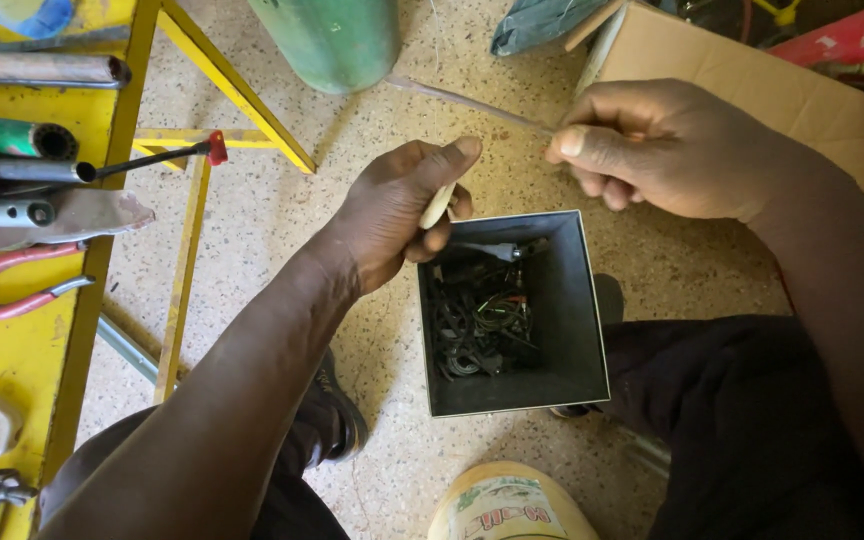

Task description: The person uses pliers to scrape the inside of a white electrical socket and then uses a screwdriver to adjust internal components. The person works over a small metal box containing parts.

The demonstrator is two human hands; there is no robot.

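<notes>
My left hand (402, 205) is closed around a small tool with a pale handle (439, 206); its metal tip (492, 249) points into a square grey metal box (584, 300). Tangled dark wire scraps (477, 320) lie in the bottom of the box. Above the box's far corner, my right hand (652, 150) pinches a thin pale wire (462, 98) that runs up and left toward a green cylinder (337, 40). The box sits on the speckled floor between my knees.
A yellow workbench (12, 330) on the left carries metal pipes, red-handled pliers and a red-tipped rod (152, 158). A cardboard box (752, 90) lies at the top right. A yellow-lidded container (507, 505) stands near the bottom edge.
</notes>
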